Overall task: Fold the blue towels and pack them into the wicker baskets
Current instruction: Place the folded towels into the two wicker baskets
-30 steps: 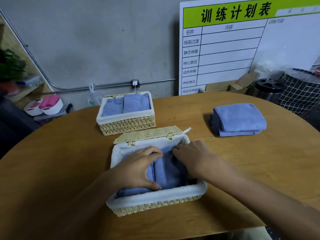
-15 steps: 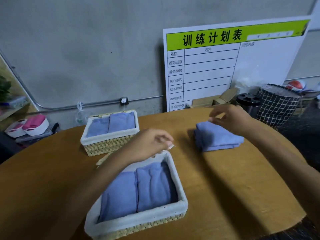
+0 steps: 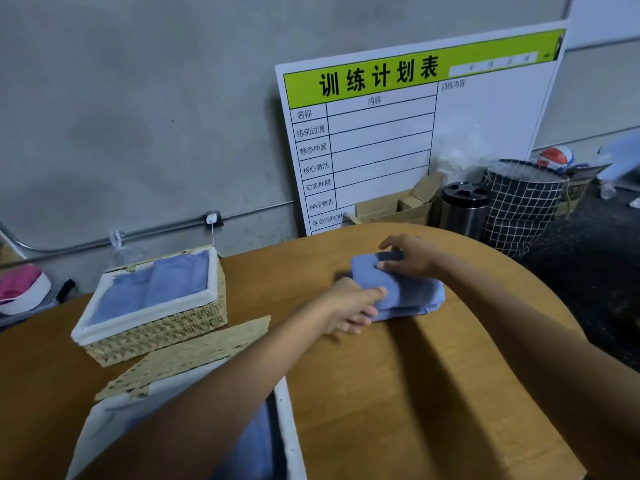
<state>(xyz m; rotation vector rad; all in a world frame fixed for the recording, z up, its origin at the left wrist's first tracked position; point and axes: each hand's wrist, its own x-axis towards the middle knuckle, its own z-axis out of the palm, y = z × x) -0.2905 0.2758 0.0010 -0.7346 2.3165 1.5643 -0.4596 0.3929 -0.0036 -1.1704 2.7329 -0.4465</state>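
On table (image 3: 433, 393): L hand (image 3: 349, 306) + R hand (image 3: 412, 254) both gripping folded towel stack (image 3: 408, 292).

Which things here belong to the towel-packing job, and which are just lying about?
Job: towel stack, gripped by left hand and right hand; far basket holding folded towels; near basket; its lid.

Lying about: board, cardboard boxes, steel bin, checked hamper, pink-and-white item.

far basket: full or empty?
Full. The far basket holds two folded blue towels side by side, filling its liner.
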